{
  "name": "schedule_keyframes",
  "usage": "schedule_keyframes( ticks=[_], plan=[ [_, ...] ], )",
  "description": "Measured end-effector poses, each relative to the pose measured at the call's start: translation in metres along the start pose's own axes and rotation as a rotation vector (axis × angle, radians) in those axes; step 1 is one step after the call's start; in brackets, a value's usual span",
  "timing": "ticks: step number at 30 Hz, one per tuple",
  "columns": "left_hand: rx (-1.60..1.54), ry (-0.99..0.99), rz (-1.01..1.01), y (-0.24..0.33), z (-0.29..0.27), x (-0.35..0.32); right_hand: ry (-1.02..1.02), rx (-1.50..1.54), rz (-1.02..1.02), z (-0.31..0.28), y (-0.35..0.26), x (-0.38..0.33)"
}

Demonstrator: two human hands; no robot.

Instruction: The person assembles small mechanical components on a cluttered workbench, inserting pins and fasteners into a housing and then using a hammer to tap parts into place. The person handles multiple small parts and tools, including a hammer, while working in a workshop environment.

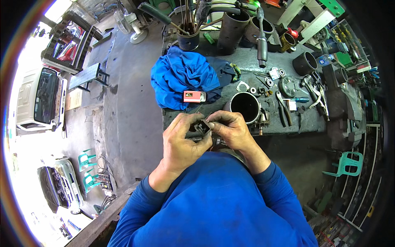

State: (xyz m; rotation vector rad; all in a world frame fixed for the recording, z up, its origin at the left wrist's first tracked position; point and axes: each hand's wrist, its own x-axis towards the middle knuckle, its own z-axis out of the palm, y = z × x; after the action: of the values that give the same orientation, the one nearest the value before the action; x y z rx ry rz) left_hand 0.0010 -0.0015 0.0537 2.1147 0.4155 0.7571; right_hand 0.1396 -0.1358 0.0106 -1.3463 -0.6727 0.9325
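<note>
Bench (pixel 249 68) is crowded: blue cloth (pixel 179 72) heaped at left, red-white box (pixel 194 96) on its near side, cylinder (pixel 244 106) standing just beyond the right hand (closest obstacle), pliers (pixel 281 103) farther right, tool tin (pixel 188 43) at the back. Front edge passes by the hands; floor (pixel 133 90) stretches wide to the left, green chair (pixel 342 164) off to the right. Small dark part (pixel 202 127) is up in front of the chest, near that edge. Left hand (pixel 181 138) curls around it, gripping; right hand (pixel 233 131) pinches its right side, thumb and index together. Both wrists angle inward, elbows out.
</note>
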Motion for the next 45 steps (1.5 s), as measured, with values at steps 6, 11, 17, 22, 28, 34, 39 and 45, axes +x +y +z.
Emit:
schedule_keyframes(
  ticks=[6,11,17,22,28,34,39,45],
  plan=[
    [-0.038,0.059,0.034,-0.005,0.009,0.002,0.045,0.134,0.106,0.005,0.01,0.003],
    [0.004,0.03,0.006,-0.009,0.013,-0.003,0.054,0.076,0.176,0.005,0.015,0.006],
    [-0.094,-0.086,-0.025,-0.016,0.011,-0.005,0.041,0.072,0.155,0.001,0.022,0.015],
    [-0.364,-0.131,-0.209,-0.021,0.009,-0.008,0.033,0.092,0.176,0.003,0.02,0.013],
    [-0.404,-0.156,-0.345,-0.023,0.008,-0.006,0.024,-0.028,0.168,0.004,0.012,0.013],
    [-0.464,-0.208,-0.414,-0.021,0.006,-0.005,0.035,-0.097,0.193,0.002,0.013,0.011],
    [-0.616,-0.259,-0.518,-0.026,0.003,-0.001,0.029,-0.078,0.188,0.002,0.009,0.008],
    [-0.903,-0.206,-0.637,-0.032,0.002,-0.001,0.038,-0.145,0.2,0.003,-0.003,0.004]
  ],
)
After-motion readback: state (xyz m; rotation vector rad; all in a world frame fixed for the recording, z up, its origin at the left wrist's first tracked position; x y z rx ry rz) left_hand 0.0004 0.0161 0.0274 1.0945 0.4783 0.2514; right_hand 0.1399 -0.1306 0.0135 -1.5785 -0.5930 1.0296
